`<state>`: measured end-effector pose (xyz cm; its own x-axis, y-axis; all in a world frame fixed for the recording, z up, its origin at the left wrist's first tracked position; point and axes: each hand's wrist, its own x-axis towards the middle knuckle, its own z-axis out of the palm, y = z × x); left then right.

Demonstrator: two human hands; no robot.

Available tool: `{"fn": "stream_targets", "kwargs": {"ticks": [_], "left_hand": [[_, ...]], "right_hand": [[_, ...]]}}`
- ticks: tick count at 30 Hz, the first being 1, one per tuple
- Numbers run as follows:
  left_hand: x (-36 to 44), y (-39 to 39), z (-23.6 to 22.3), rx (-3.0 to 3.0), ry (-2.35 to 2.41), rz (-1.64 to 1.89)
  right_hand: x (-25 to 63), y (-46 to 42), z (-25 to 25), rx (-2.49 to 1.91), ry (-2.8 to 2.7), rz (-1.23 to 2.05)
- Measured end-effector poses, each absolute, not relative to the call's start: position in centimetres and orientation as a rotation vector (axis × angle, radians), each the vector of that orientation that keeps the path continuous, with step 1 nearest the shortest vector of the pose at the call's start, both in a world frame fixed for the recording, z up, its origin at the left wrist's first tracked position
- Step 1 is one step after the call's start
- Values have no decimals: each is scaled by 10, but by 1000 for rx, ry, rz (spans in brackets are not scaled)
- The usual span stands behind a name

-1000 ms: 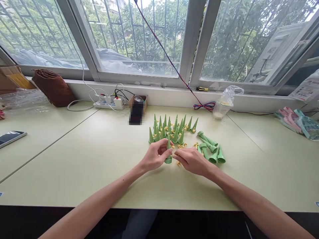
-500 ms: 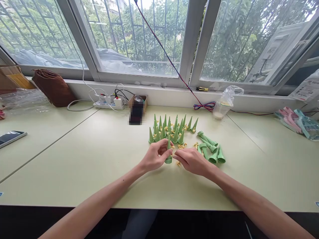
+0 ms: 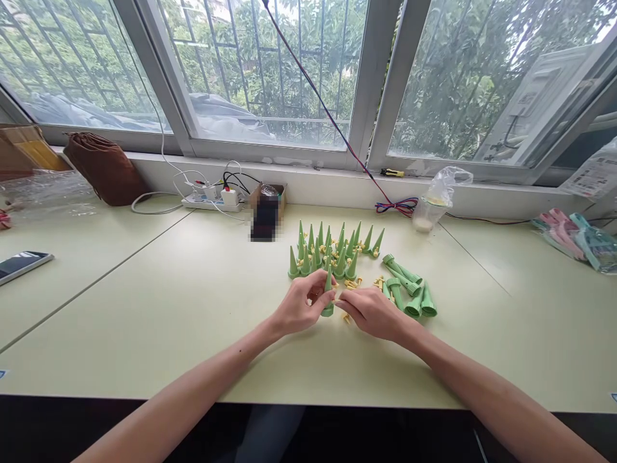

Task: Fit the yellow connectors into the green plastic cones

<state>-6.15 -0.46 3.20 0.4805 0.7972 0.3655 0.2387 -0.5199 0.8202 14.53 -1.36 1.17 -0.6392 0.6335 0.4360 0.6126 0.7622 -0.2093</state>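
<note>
My left hand (image 3: 303,301) is closed around a green watering spike (image 3: 328,283), which stands tip up with its wide cap at the bottom. Pinched fingers of my right hand (image 3: 370,312) hold a small yellow valve (image 3: 336,301) against the spike's right side; most of this piece is hidden. Behind my hands stand several upright green spikes (image 3: 293,263) in a cluster, with yellow valves on them. Loose yellow valves (image 3: 351,283) lie just beyond my fingers. To the right of my right hand is a pile of green spikes (image 3: 428,302), some lying down.
A clear bag with a cup (image 3: 427,209) and a bundled cable (image 3: 398,206) are at the back. Further left are a small box (image 3: 276,193), a power strip (image 3: 212,200), a brown pouch (image 3: 103,170) and a phone (image 3: 22,265). Pink and teal items (image 3: 578,238) lie far right.
The whole view has shifted very slightly. Both hands keep the same hold on the spike and the valve, with hardly any visible motion of the fingers.
</note>
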Motion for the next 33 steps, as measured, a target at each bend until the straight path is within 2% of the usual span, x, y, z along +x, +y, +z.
{"fn": "stream_targets", "kwargs": {"ticks": [33], "left_hand": [[-60, -7, 30, 2038, 844, 1036]], "right_hand": [[146, -13, 11, -935, -2446, 50]]}}
